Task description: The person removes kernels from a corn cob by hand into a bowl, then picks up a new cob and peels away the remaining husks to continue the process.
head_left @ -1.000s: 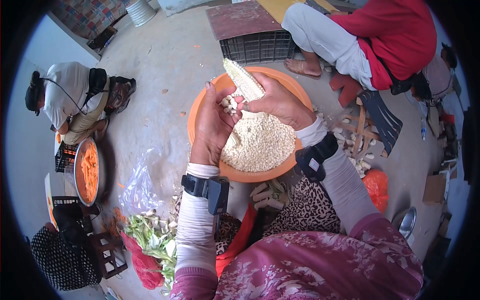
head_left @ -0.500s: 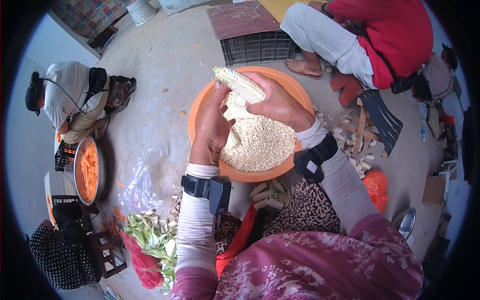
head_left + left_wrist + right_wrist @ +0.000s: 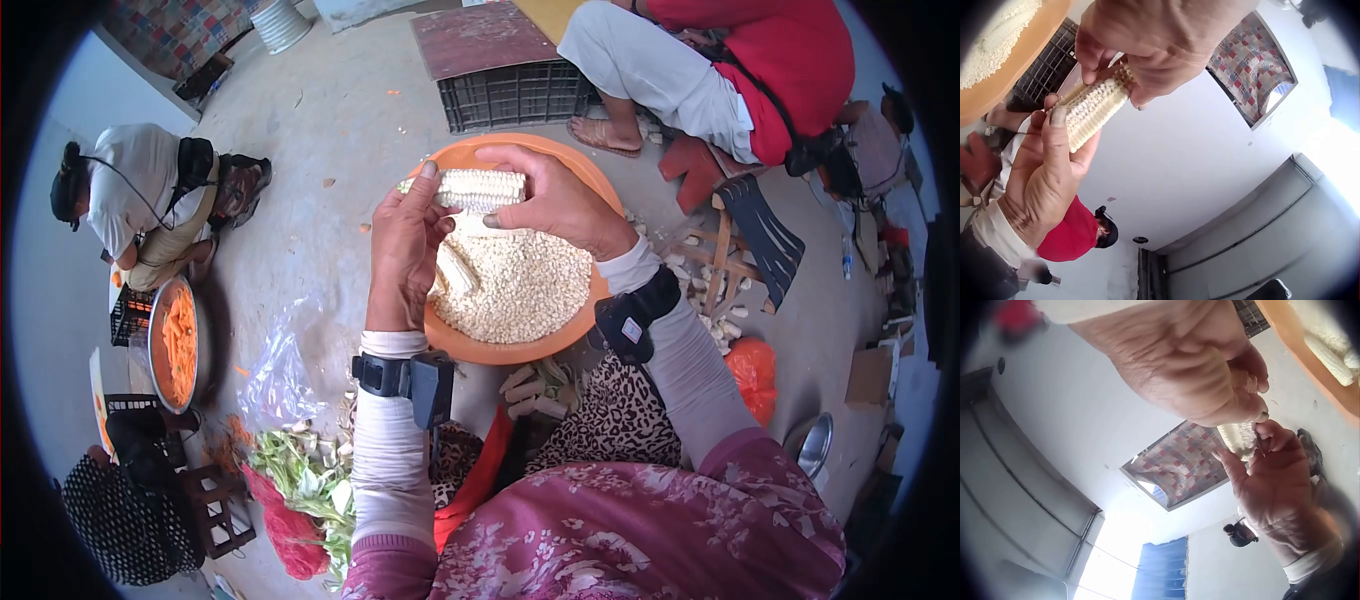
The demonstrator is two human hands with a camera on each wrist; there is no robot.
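Corn over the basin: a seated person holds a corn cob (image 3: 480, 187) level above an orange basin (image 3: 500, 352) that stands on the concrete floor just beyond their knees. The left hand (image 3: 400, 250) grips the cob's left end with the thumb laid on the rows, and the right hand (image 3: 555, 205) is curled round its right end. Below lies a heap of loose kernels (image 3: 530, 285).

The cob hangs toward the basin's far rim, so kernels shed there could well skip over the edge onto the floor. A thumb pressing on hard rows may also slip.

Only the head view takes in the basin, the kernels and the husks (image 3: 300, 480) near left. The left wrist view, looking up, shows the cob's rows bare between the two hands. The right wrist view shows little more than the cob's pale tip, because the right hand covers the rest.
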